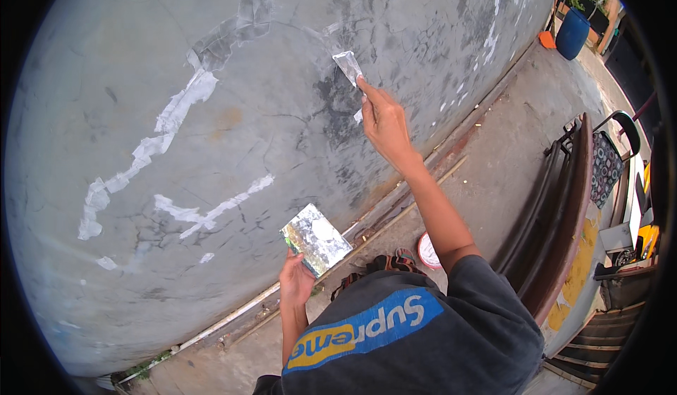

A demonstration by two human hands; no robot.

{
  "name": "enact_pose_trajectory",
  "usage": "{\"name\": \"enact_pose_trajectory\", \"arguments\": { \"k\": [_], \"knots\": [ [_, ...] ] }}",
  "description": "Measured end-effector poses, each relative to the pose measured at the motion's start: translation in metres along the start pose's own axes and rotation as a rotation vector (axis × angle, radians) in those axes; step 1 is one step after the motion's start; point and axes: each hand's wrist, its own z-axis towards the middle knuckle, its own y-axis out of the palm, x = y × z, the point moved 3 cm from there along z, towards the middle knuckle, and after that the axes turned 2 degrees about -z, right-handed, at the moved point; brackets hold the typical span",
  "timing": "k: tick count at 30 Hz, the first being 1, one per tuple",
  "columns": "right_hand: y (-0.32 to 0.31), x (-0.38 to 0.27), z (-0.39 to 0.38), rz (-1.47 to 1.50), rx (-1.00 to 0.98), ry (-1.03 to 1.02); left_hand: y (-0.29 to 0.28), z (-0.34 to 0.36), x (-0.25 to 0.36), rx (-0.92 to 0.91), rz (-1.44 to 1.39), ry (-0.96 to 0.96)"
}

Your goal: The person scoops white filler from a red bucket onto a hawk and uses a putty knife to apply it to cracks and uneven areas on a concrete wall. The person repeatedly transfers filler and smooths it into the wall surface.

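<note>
Outdoor yard — patched concrete wall (233, 113), bare ground (blue barrel (572, 33) beyond).

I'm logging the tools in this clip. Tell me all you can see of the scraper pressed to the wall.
The putty knife has a flat, pale metal blade smeared with whitish filler. It points up and left, its blade lying against the grey cracked wall over a dark patch. The right hand grips its handle, which is mostly hidden by the fingers.

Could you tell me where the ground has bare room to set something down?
Bare concrete lies between the wall foot and the bench, up toward the blue barrel. It is crowded near the sandals and red-rimmed lid.
</note>
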Motion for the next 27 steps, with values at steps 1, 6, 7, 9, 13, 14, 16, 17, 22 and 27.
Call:
{"name": "enact_pose_trajectory", "arguments": {
  "k": [1,6,7,9,13,14,16,17,22,27],
  "knots": [
    [0.006,0.003,-0.002,-0.006,0.000,0.005,0.001,0.001,0.000,0.010,0.011,0.003],
    [0.006,0.001,-0.021,0.175,0.023,0.164,-0.006,-0.002,-0.001,0.051,0.035,0.019],
    [0.001,-0.001,-0.020,0.201,0.037,0.226,-0.009,-0.003,-0.001,0.067,0.042,0.020],
    [0.008,0.004,-0.018,0.364,0.061,0.301,-0.012,-0.005,0.001,0.077,0.054,0.018],
    [0.035,-0.007,-0.021,0.610,0.126,0.400,-0.018,-0.007,0.005,0.063,0.035,0.018],
    [0.041,-0.011,-0.018,0.617,0.165,0.397,-0.020,-0.009,0.006,0.059,0.026,0.013],
    [0.053,-0.017,-0.012,0.628,0.244,0.389,-0.020,-0.010,0.007,0.043,0.026,0.001],
    [0.062,-0.018,-0.011,0.597,0.240,0.353,-0.022,-0.011,0.009,0.037,0.027,-0.006],
    [0.087,-0.018,-0.022,0.444,0.209,0.240,-0.033,-0.004,0.007,0.061,0.058,-0.038],
    [0.026,-0.040,-0.037,0.608,-0.135,0.511,-0.027,-0.001,0.014,0.025,0.106,-0.042]
  ]
}}
